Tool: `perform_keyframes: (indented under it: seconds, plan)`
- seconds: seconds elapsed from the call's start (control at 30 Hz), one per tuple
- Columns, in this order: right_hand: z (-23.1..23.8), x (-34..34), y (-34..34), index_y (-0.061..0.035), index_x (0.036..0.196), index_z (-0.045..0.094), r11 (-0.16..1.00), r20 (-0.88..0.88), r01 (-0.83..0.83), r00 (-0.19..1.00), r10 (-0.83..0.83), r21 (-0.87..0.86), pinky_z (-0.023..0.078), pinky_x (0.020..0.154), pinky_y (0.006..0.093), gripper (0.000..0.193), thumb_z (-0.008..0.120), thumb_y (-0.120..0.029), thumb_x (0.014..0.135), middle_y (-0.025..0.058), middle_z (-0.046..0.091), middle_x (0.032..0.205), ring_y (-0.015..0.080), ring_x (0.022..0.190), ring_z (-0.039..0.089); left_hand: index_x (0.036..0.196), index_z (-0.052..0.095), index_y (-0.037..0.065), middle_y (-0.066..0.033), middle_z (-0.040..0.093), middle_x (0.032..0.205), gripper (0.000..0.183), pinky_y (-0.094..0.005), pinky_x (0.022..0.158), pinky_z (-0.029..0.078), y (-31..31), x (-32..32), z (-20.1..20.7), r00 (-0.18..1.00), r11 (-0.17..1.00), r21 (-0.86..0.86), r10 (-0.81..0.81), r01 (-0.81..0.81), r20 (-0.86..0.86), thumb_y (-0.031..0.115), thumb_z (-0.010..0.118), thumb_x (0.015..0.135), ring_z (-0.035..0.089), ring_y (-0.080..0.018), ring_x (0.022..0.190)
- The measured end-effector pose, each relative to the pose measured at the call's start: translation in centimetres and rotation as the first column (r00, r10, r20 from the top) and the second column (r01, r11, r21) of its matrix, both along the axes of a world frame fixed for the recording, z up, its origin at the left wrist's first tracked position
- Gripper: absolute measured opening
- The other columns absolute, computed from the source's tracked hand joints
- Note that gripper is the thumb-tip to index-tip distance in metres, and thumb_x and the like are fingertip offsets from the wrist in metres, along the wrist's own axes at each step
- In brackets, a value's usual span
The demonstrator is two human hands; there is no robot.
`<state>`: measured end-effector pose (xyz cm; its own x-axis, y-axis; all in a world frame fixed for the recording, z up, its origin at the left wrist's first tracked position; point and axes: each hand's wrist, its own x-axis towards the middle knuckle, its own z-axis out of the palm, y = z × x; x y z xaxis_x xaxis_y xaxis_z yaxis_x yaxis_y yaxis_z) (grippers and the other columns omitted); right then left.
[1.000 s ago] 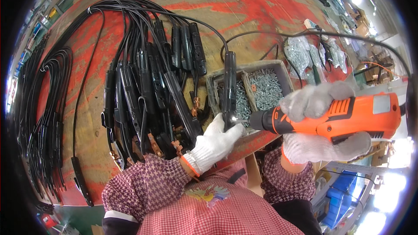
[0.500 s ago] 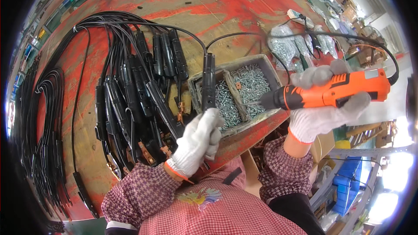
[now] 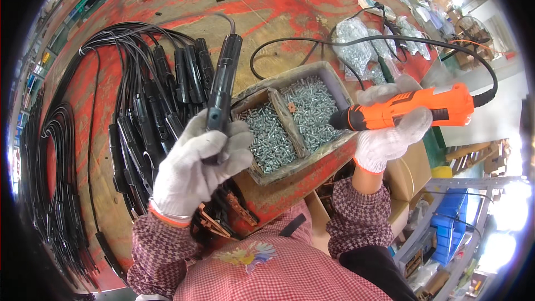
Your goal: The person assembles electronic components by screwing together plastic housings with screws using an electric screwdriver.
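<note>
Head view check: what's the left hand (image 3: 198, 164) up to?

Wrapped round the lower end of a black plastic handle (image 3: 224, 83), thumb and fingers closed on it in a white glove. Handle's tilted, top end leaning a bit right, just left of the screw tray (image 3: 336, 87).

And the right hand?

Also gloved, gripping an orange power screwdriver (image 3: 421, 106) around its body. The black nose points left, over the tray's right edge as seen from up here. Can't tell if it's touching.

What's in the tray?

Small silvery screws (image 3: 270, 142) in both compartments, divider in between. It's sitting on the worn red counter (image 3: 273, 22).

Anything else around?

Pile of more black handles with cables (image 3: 142, 120) to the left, copper parts (image 3: 239, 210) below the left hand, clear plastic bags (image 3: 354, 42) beyond the tray.
</note>
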<state>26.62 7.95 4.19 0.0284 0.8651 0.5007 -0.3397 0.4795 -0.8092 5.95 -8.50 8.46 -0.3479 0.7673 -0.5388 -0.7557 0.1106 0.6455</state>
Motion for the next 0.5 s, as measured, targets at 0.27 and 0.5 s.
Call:
perform_keyframes:
  seconds: [0.27,0.5]
  plan:
    - [-2.6,2.2,2.3,-0.0016,0.135,0.045,0.969,-0.182,0.235,0.952,-0.245,-0.076,0.057,0.068,0.0452,0.060,0.059,-0.041,0.091,0.0195,0.063,0.099,0.0312,0.078,0.065,0.132,0.036,0.007,-0.0050,0.055,0.074,0.048,-0.0186,0.035,0.027,-0.1,0.8,-4.4,0.939,0.942,0.047,-0.334,0.331,0.086,0.006,0.059,0.090,0.039,-0.0042,0.044]
    - [-2.2,2.3,1.4,0.0003,0.141,0.040,0.789,0.195,0.410,0.820,-0.539,0.457,0.058,0.068,0.0494,0.067,0.054,-0.043,0.091,0.0255,0.062,0.102,0.0354,0.079,0.065,0.128,0.037,0.004,-0.0032,0.052,0.066,0.049,-0.0221,0.037,0.029,0.7,4.4,-4.5,0.941,0.964,-0.144,-0.251,0.223,-0.225,0.005,0.061,0.086,0.042,-0.0076,0.044]
